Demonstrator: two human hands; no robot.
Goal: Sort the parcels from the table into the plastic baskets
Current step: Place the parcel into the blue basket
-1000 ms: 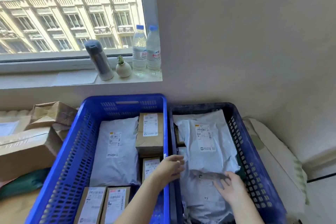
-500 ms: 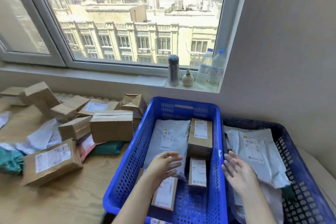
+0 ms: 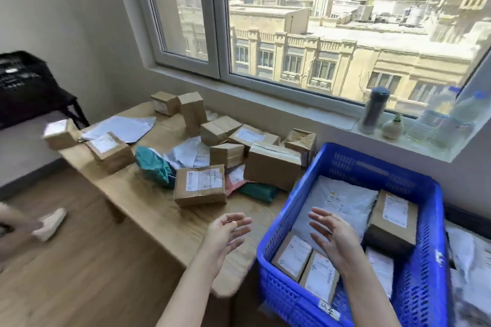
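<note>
You look partway through the sort. The blue basket (image 3: 276,223) already holds a grey mailer (image 3: 337,202), a brown box (image 3: 393,218) against its right wall and several small labelled boxes at its near end. A second basket (image 3: 465,216) just right of it shows white mailers, though most of it is cut off. Left of the blue basket, the surface (image 3: 148,202) carries most of the remaining work: a heap of cardboard boxes and soft mailers, the nearest a labelled box (image 3: 200,186). Your left hand (image 3: 228,233) hovers just left of the blue basket, fingers spread, empty. Your right hand (image 3: 332,236) hangs over its near half, also spread and empty.
</note>
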